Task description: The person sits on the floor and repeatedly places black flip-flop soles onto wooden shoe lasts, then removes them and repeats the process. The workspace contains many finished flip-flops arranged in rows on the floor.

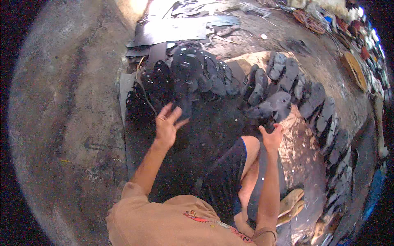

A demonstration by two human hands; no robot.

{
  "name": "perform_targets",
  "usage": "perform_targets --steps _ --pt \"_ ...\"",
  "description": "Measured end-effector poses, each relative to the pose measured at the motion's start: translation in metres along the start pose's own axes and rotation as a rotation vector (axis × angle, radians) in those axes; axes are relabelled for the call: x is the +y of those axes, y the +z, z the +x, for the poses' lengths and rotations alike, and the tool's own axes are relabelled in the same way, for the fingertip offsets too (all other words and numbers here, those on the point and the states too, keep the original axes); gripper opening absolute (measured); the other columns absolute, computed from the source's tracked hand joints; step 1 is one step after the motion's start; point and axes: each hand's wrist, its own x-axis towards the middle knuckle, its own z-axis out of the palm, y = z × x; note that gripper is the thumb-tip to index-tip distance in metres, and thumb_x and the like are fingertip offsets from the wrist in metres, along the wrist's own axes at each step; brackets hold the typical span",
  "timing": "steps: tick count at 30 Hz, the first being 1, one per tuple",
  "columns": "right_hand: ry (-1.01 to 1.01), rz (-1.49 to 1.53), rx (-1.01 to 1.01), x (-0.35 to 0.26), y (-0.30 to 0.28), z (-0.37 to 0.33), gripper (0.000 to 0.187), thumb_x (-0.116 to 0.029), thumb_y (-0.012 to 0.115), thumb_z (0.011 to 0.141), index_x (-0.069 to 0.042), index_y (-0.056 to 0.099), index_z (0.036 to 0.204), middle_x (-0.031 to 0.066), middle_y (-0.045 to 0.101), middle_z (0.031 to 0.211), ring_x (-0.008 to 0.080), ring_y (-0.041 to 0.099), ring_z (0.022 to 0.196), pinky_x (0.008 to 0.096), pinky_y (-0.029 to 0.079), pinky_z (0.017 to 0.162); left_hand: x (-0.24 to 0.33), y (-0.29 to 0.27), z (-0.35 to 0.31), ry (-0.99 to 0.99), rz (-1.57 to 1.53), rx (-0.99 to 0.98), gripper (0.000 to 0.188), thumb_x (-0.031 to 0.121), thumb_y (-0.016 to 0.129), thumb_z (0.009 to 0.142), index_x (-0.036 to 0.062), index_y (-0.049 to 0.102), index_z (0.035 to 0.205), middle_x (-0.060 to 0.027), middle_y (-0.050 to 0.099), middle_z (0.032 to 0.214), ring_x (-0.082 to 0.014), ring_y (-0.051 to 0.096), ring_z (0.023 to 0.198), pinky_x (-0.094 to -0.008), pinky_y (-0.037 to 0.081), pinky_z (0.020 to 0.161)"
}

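Note:
My left hand is raised with its fingers spread and nothing in it, beside a heap of black rubber sandal pieces. A thin cord or strip hangs down the heap near its fingertips. My right hand has thumb and fingers apart, just below a dark grey sandal sole with a round hole or mark near one end. Whether the fingertips touch the dark piece under that sole, I cannot tell. Past the sole lie several black sandals, standing or leaning in a row.
More dark sandals curve in a line down the right side. Flat grey sheets are stacked at the back. A tan pair of soles lies by my right forearm. Mixed scraps are piled far right; bare concrete spreads left.

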Motion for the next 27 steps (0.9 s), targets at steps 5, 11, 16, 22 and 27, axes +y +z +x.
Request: perform_targets --steps 5,11,16,22,27 --pt "-0.159 -0.062 0.090 0.035 0.006 -0.014 0.055 -0.022 0.081 0.095 0.001 0.060 0.140 0.0232 0.064 0.136 0.0451 0.063 0.126 0.0506 0.051 0.107 0.024 -0.065 0.062 0.174 -0.174 0.291 0.044 0.006 0.078 0.099 0.0031 0.058 0.138 -0.0105 0.068 0.130 -0.0260 0.070 0.116 -0.0522 0.069 0.094" --pt "-0.038 -0.097 0.380 0.106 -0.156 -0.083 0.043 -0.019 0.065 0.108 0.000 0.062 0.147 0.0170 0.071 0.135 0.0335 0.071 0.117 0.0421 0.059 0.097 -0.021 -0.121 0.070 0.109 0.133 0.429 0.053 0.015 0.071 0.104 -0.0003 0.051 0.151 -0.0112 0.064 0.132 -0.0217 0.061 0.121 -0.0431 0.051 0.110" --pt "0.378 0.922 0.448 0.055 -0.253 -0.198 0.056 -0.020 0.075 0.104 -0.006 0.052 0.153 0.0124 0.069 0.130 0.0239 0.070 0.108 0.0385 0.062 0.092 -0.045 0.068 -0.087 0.154 0.394 -0.502 0.062 0.006 0.073 0.099 0.0015 0.047 0.154 -0.0145 0.056 0.152 -0.0257 0.059 0.135 -0.0418 0.048 0.116" --pt "0.384 1.525 0.343 -0.002 -0.234 -0.268 0.047 0.000 0.073 0.099 -0.015 0.064 0.143 -0.0021 0.066 0.103 0.0094 0.065 0.093 0.0504 0.062 0.102 -0.031 0.214 -0.254 0.006 -0.298 -1.215 0.070 0.003 0.075 0.099 0.0068 0.036 0.157 -0.0200 0.045 0.162 -0.0368 0.052 0.147 -0.0517 0.048 0.120" --pt "0.162 0.678 0.491 -0.019 -0.287 -0.296 0.060 0.009 0.074 0.086 0.001 0.057 0.144 0.0142 0.060 0.148 0.0317 0.062 0.135 0.0429 0.048 0.116 -0.028 0.226 -0.282 0.439 0.102 -1.625 0.027 -0.003 0.065 0.099 0.0011 0.069 0.126 -0.0180 0.063 0.142 -0.0342 0.066 0.131 -0.0506 0.054 0.114"
